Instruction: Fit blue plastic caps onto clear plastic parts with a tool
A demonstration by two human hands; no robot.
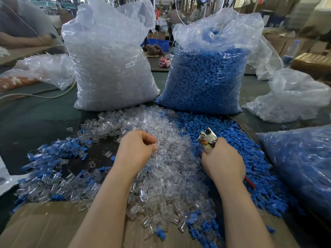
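A small heap of capped parts (53, 154) lies at the left of the bench (35, 119), yet far more remains: the left hand (137, 149) pinches in the clear parts (161, 158), the right hand (223, 162) grips the tool (207, 138) over the loose blue caps (250, 158).

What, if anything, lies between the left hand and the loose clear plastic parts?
Nothing visible: the left hand hovers directly over the heap of clear plastic parts, its curled fingers at the pile's surface.
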